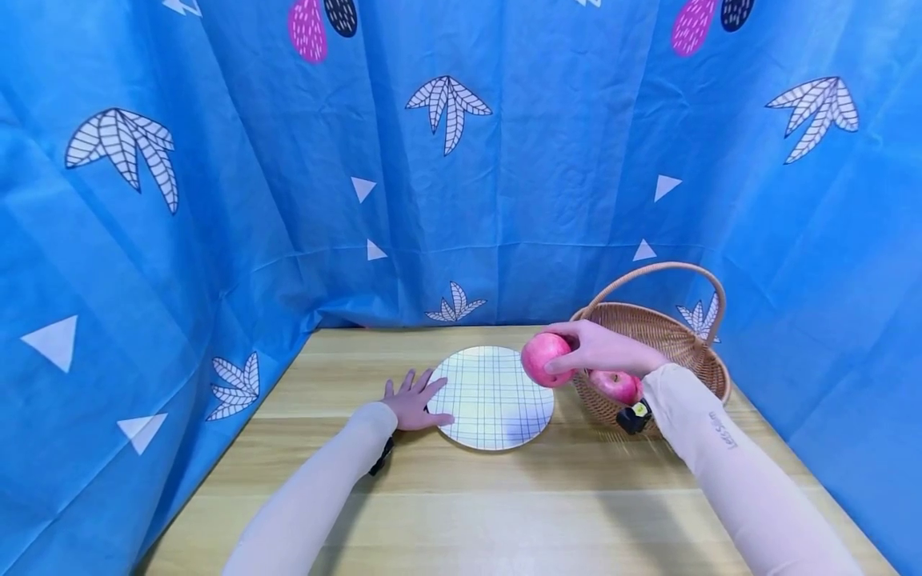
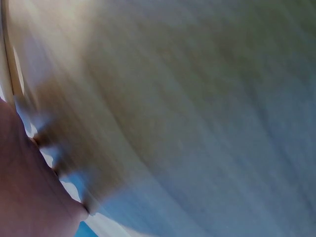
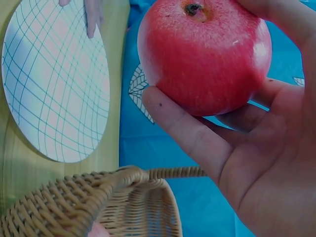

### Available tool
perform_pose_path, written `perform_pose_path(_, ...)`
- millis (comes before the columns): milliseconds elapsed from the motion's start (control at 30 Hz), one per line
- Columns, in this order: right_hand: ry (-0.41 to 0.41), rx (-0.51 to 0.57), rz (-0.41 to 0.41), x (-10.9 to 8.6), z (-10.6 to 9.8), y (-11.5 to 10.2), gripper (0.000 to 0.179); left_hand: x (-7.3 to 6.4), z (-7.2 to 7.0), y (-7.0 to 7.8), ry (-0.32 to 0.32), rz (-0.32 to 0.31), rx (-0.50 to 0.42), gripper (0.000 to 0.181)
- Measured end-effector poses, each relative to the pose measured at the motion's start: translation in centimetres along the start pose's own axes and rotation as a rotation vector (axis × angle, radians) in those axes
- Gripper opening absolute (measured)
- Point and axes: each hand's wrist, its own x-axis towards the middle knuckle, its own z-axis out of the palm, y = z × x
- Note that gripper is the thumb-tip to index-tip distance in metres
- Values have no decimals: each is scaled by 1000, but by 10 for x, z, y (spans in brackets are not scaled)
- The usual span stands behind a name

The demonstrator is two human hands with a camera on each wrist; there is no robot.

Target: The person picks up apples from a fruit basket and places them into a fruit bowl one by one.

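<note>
My right hand [image 1: 605, 349] grips a red apple [image 1: 545, 360] in the air by the right edge of a round plate [image 1: 495, 400] with a blue grid pattern. In the right wrist view, thumb and fingers curl round the sides of this apple [image 3: 205, 54]. My left hand [image 1: 416, 402] rests with spread fingers at the plate's left rim, thumb and fingertips over its edge. A wicker basket [image 1: 677, 328] with a tall handle stands to the right, partly behind my right forearm. Another apple [image 1: 615, 386] shows at the basket's near side, below my right wrist.
The wooden table [image 1: 461, 520] runs back to a blue patterned curtain [image 1: 547, 176], which also hangs along both sides. The basket's arched handle [image 1: 663, 268] rises above its rim, close behind my right hand.
</note>
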Motion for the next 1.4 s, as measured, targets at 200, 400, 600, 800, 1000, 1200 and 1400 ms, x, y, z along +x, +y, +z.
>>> perform_pose_path(200, 3, 40, -22, 8, 5, -2, 73, -1, 0, 0, 4, 10, -3, 113)
perform_pose_path(400, 21, 42, -66, 18, 11, -4, 71, -7, -3, 2, 1, 10, -9, 112)
perform_pose_path(600, 30, 70, -71, 29, 17, -1, 68, -11, -4, 5, 2, 11, -24, 111)
perform_pose_path(800, 11, 120, -43, 37, 23, -1, 69, -13, -5, 5, 0, -13, -22, 110)
perform_pose_path(1000, 22, 141, -53, 45, 29, -2, 66, -12, -4, 6, 2, 3, -14, 111)
perform_pose_path(1200, 38, 141, -30, 56, 36, -2, 70, -10, -4, 6, -2, -9, -3, 110)
perform_pose_path(1400, 61, 121, -22, 63, 44, -3, 67, -11, -6, 7, -10, -14, -4, 110)
